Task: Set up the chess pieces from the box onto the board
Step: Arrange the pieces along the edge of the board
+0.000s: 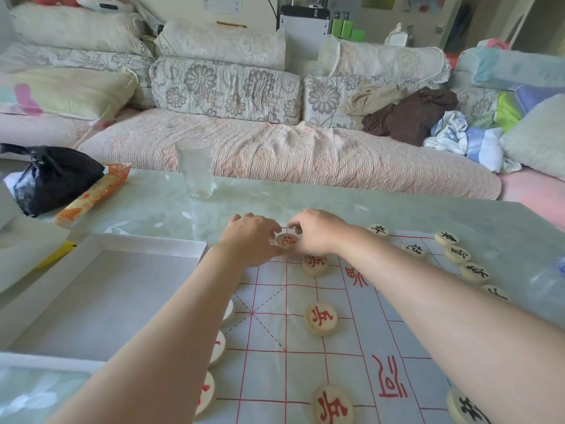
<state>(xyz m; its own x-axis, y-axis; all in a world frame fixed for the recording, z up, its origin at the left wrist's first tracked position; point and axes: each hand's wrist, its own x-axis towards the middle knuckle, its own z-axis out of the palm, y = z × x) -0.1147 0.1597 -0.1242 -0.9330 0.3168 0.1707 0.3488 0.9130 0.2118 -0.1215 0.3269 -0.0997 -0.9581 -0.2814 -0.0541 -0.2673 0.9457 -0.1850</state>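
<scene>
Near red piece [333, 405] flat on board [351, 341], board lengthwise left-right, left hand [250, 240] and right hand [318, 232] pinching face-up far disc [286, 240]

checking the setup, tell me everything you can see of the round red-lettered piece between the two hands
The cream round piece is a flat disc, wood-like, with a red character on its top face. It lies flat near the far corner of the white board with red grid lines. The left hand pinches its left edge and the right hand its right edge, both hiding part of the rim.
</scene>
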